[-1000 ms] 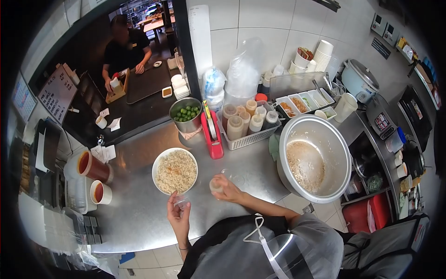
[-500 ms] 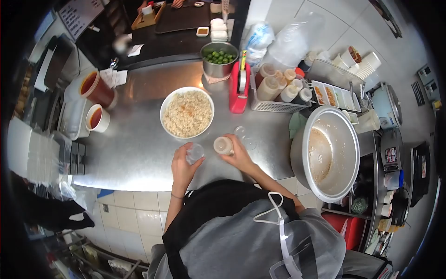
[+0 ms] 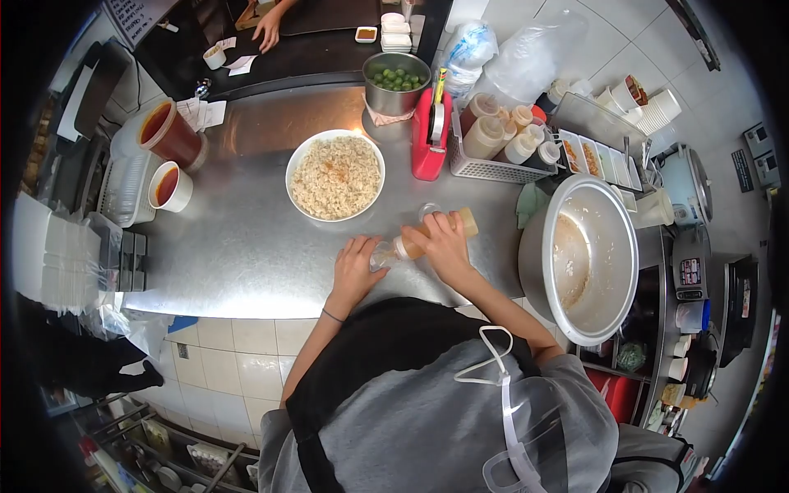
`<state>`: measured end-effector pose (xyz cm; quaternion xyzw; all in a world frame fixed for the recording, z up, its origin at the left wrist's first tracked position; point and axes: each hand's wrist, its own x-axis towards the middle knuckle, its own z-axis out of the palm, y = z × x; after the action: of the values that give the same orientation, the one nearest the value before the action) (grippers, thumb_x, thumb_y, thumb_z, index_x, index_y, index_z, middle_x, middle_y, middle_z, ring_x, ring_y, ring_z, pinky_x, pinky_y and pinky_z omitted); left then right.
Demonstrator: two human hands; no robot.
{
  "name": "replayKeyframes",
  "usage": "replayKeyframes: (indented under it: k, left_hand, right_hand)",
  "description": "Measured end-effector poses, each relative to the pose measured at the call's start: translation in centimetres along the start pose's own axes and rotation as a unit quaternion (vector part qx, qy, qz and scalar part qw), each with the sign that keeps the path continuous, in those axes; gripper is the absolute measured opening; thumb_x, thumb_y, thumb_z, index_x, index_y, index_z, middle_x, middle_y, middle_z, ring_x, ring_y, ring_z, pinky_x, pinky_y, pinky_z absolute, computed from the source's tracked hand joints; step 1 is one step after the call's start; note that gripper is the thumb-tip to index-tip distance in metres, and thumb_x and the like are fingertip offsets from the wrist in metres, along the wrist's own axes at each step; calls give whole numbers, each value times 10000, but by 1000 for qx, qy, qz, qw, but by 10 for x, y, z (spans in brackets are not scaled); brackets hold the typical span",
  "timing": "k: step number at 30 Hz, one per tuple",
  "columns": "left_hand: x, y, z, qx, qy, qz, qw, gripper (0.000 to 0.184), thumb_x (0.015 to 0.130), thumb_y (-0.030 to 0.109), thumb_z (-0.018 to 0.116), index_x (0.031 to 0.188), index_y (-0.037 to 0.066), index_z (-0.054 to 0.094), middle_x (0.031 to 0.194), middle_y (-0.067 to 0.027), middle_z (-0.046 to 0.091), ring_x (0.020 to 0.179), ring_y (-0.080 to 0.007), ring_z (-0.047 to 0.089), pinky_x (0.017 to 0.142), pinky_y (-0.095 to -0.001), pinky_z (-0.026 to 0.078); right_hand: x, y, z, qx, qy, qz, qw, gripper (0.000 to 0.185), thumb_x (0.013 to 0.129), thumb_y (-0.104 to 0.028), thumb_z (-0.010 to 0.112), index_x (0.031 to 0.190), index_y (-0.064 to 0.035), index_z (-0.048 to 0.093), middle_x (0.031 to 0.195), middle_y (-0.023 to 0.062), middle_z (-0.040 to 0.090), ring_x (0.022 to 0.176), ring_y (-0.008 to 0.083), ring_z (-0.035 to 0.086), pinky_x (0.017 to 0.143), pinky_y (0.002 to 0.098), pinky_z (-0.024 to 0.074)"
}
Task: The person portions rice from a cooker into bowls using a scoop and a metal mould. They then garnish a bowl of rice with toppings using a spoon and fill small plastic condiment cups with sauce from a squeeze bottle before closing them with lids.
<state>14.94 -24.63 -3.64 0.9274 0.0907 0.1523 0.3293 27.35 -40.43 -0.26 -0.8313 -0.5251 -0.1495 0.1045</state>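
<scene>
My left hand (image 3: 355, 267) is closed around a small clear plastic cup (image 3: 380, 256) over the steel counter (image 3: 230, 255). My right hand (image 3: 445, 251) grips a squeeze bottle (image 3: 463, 223) with pale tan contents. The bottle is tipped on its side, its cap end pointing left at the mouth of the cup. Some tan sauce seems to be inside the cup. Just beyond my right hand a clear lid or cup (image 3: 428, 210) lies on the counter, partly hidden. Behind my hands stands a white bowl (image 3: 306, 207) heaped with cooked rice (image 3: 335, 177).
On the right are a large metal pot (image 3: 526, 263), a basket (image 3: 493, 168) of squeeze bottles and a red tape dispenser (image 3: 428, 152). A pot of green limes (image 3: 396, 80) stands at the back. Red sauce tubs (image 3: 171, 187) stand left. Another person's hand (image 3: 268, 29) is across the counter.
The upright bottle in my right hand has been tipped sideways toward the cup. My left hand has moved right with the cup. The other person's hand has reached further over the dark counter.
</scene>
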Motion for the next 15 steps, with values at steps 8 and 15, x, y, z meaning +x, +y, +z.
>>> replayKeyframes:
  k: [8,15]
  left_hand:
    - [0,0,4,-35,0,-18,999,508,570,140,755,1046,90,584,974,-64,562,928,-273,528,787,-378,442]
    - [0,-4,8,-70,5,-16,997,493,561,134,762,1022,75,597,955,-73,570,909,-285,529,779,-380,444]
  right_hand:
    - [-1,4,0,-16,-15,3,1000,248,735,-166,551,969,-199,626,894,32,472,938,194,479,901,482,325]
    - [-2,6,0,-26,-18,9,999,218,729,-166,557,932,-203,626,897,28,475,936,188,474,895,481,328]
